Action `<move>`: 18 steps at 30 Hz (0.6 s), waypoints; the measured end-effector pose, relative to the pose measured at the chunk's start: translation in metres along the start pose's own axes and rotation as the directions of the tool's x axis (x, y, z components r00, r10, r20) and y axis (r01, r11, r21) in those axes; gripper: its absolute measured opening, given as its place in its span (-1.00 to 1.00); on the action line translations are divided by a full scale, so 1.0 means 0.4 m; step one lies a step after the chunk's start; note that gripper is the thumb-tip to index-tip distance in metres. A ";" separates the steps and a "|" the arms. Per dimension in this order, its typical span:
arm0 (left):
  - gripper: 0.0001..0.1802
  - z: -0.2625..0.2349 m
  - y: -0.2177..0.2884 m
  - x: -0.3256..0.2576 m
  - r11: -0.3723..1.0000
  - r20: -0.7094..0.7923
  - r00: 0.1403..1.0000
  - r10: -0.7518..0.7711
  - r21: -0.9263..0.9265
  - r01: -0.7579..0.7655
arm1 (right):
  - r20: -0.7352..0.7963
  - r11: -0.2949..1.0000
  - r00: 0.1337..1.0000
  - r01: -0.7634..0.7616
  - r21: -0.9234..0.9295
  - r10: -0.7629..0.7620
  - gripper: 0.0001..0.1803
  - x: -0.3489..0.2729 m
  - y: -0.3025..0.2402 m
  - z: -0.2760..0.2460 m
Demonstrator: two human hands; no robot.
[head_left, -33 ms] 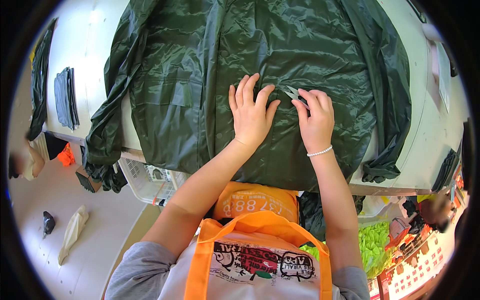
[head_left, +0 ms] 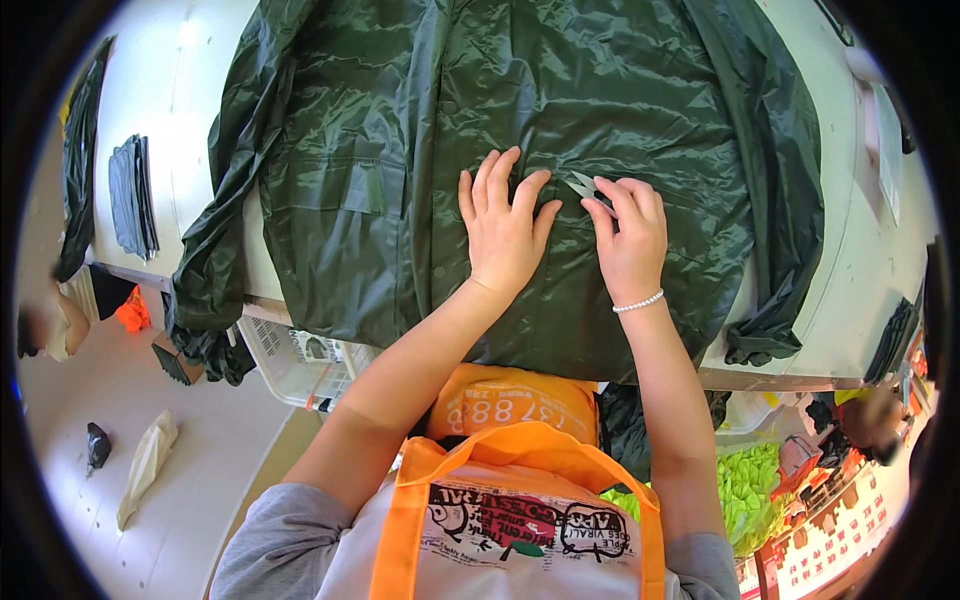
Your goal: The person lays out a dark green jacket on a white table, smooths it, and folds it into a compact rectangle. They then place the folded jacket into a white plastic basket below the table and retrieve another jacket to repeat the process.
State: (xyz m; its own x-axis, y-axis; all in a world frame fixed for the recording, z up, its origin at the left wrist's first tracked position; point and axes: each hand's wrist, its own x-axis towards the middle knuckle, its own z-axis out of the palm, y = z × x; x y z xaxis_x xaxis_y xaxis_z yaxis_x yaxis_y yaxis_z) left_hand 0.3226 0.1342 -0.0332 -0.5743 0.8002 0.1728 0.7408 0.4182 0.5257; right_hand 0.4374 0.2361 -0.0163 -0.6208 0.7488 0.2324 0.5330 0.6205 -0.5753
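Note:
A shiny dark green rain jacket (head_left: pixel 590 90) lies spread over the table, its sleeves hanging down at both sides. My left hand (head_left: pixel 505 225) rests on the jacket front with its fingers spread, just right of the buttoned placket (head_left: pixel 425 190). To its right, my right hand (head_left: pixel 632 235) grips small thread snips (head_left: pixel 583 186) between thumb and fingers. Their two pointed blades stand apart and point left, close to the left index fingertip. Whether a thread lies between the blades is too small to tell. A beaded bracelet circles my right wrist.
The white table (head_left: pixel 190 90) bears folded dark pieces (head_left: pixel 132 195) at left and another dark bundle (head_left: pixel 892 340) at right. Below its edge stand a white plastic basket (head_left: pixel 290 360) and bright yellow-green fabric (head_left: pixel 750 490). A person's arm (head_left: pixel 72 318) shows at far left.
My right hand and the snips have shifted very slightly left. The left hand and the jacket stay in place.

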 end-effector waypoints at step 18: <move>-0.58 0.002 -0.005 0.001 1.000 -0.001 1.000 -0.001 0.016 0.001 | -0.102 1.000 0.995 0.006 0.023 -0.004 -0.77 0.004 0.000 0.052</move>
State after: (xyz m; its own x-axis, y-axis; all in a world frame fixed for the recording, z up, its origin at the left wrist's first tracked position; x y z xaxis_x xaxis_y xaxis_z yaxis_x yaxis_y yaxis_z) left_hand 0.3213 0.1339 -0.0349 -0.5755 0.7993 0.1729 0.7456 0.4259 0.5124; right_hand 0.4247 0.2323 -0.0321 -0.5608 0.7662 0.3138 0.5158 0.6197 -0.5915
